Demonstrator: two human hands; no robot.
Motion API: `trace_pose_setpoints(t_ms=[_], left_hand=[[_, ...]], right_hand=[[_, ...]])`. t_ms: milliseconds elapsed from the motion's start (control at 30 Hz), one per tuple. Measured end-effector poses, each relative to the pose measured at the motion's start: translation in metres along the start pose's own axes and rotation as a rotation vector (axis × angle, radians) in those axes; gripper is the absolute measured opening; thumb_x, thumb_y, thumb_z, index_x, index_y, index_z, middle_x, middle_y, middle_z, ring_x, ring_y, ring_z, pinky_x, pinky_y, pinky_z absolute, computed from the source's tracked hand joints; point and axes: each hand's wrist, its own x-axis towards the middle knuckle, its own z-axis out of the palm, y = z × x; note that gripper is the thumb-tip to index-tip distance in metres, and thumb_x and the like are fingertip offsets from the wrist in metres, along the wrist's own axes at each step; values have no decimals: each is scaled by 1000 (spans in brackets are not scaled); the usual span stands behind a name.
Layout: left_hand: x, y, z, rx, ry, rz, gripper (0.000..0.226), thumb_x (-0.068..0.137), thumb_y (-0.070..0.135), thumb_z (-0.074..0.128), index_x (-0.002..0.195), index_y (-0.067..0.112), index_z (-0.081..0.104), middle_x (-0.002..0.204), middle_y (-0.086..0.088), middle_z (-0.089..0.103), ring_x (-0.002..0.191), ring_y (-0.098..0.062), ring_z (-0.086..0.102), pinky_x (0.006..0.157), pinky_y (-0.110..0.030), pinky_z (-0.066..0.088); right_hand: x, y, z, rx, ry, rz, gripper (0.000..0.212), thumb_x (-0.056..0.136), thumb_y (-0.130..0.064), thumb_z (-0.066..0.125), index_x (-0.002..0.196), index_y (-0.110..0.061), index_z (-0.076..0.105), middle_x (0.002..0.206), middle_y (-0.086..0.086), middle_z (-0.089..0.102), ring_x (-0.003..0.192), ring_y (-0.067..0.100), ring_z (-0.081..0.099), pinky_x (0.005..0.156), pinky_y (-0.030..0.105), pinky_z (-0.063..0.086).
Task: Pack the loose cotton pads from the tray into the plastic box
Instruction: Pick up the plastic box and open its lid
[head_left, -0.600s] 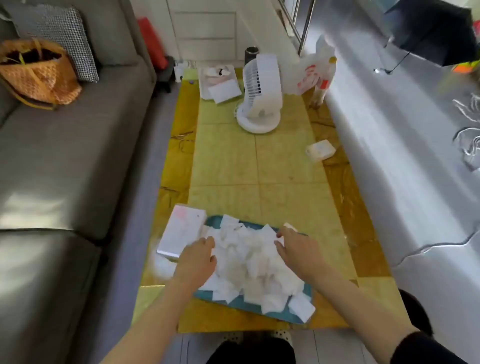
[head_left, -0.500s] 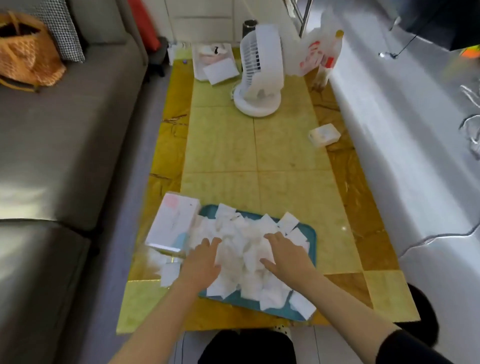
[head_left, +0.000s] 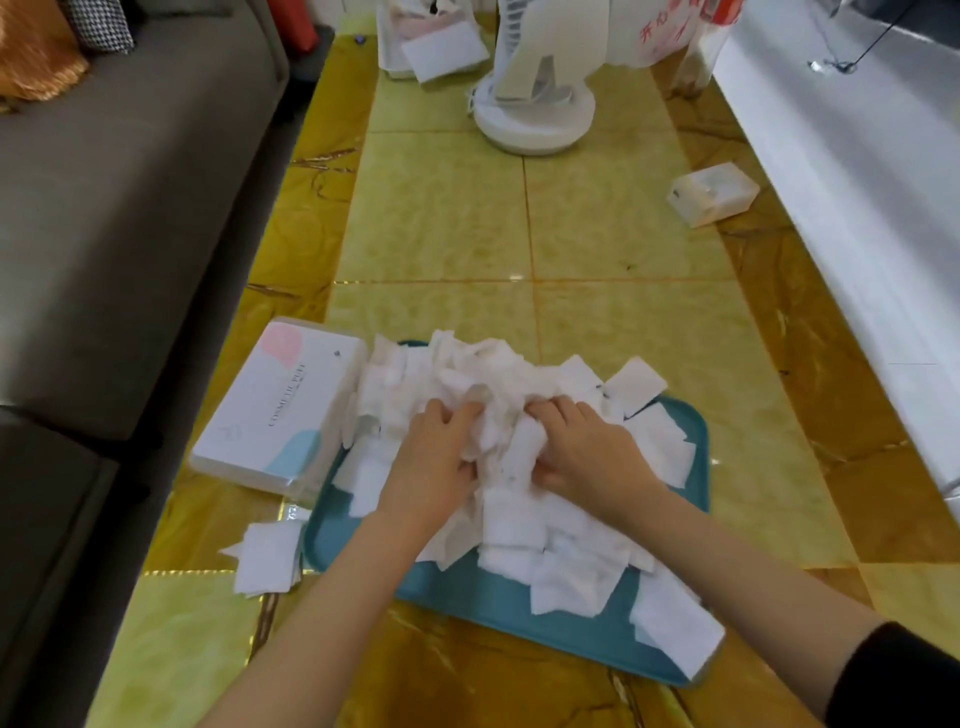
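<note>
As seen from the head camera, the cotton pads (head_left: 519, 374) are heaped on the tray (head_left: 498, 597), a bunch gripped by the curled left hand (head_left: 436, 457) and right hand (head_left: 587, 452). The plastic box (head_left: 280, 410), apparently lidded, lies touching the tray's left edge, so packing is judged barely begun.

A single wide-angle view looks from the person's head, facing forward and steeply down along the length of the yellow worktop (head_left: 441, 223). It sits close over the near end: the forearms enter from the bottom edge, and the left hand (head_left: 431, 460) and right hand (head_left: 592, 452), fingers curled into the cotton pads (head_left: 493, 364) on the teal tray (head_left: 483, 597), fill the lower centre. The far end is cropped, with only the base of the white fan (head_left: 535, 119) showing at the top edge. A grey sofa (head_left: 130, 208) runs down the left border, a pale surface (head_left: 857, 156) down the right
</note>
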Motion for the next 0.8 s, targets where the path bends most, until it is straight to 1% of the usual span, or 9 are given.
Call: trace_pose_setpoints(t_ms=[100,167,233,300,367,467,533,633,800], left_hand=[[13,3,0,77,33,38,63,85,12,58,141,26,34,104,-2,34,93,-23,43,76,-38,49],[11,3,4,91,51,45,60,84,8,57,138,25,36,101,0,32,92,-23,43,75,-39,50],[6,3,9,83,83,59,56,84,3,55,135,22,40,100,1,31,92,-24,44,76,-39,48],[-4,6,13,61,116,75,48,86,2,53,130,18,42,102,-2,35,92,-25,47,73,-37,46],[-19,13,18,23,124,74,42,89,3,50,128,15,42,107,-7,42,94,-28,51,74,-39,47],[-47,24,22,-15,79,100,37,94,10,49,129,17,39,110,-7,48,99,-27,52,81,-41,47],[-63,29,21,-4,68,142,39,96,17,49,133,20,38,118,-6,47,108,-26,49,87,-40,46],[-89,29,8,82,190,186,42,97,25,49,137,21,38,131,-3,43,118,-24,42,93,-37,41],[-128,-21,-14,23,478,-10,20,93,14,54,112,12,52,111,-6,53,100,-24,51,84,-37,45]], right_hand=[[7,7,0,4,33,-6,54,84,-34,60,132,-16,42,125,1,50,103,23,55,60,30,38],[6,8,1,5,78,-30,51,89,-39,53,133,-17,39,127,0,50,104,23,55,63,34,39],[3,9,1,-14,151,-90,44,90,-41,53,122,-11,49,110,5,58,85,27,62,51,31,33],[-7,6,0,-53,242,-128,35,90,-39,49,96,-6,56,82,8,59,53,27,58,39,22,14],[-22,1,-2,-95,347,-120,32,90,-35,42,84,-6,55,74,7,55,45,24,50,40,17,2],[-51,-7,-3,-110,376,-76,13,87,-16,59,89,-4,59,87,10,59,67,28,58,36,23,26],[-65,-14,-8,-134,388,-62,13,79,-8,71,87,-4,61,85,12,60,74,31,57,53,34,43],[-78,-27,-25,-134,463,-6,9,80,-6,69,86,-8,62,73,7,61,69,30,56,67,33,35],[-91,-64,-46,-57,415,109,24,102,-26,36,98,-10,53,82,6,60,75,26,55,58,33,33]])
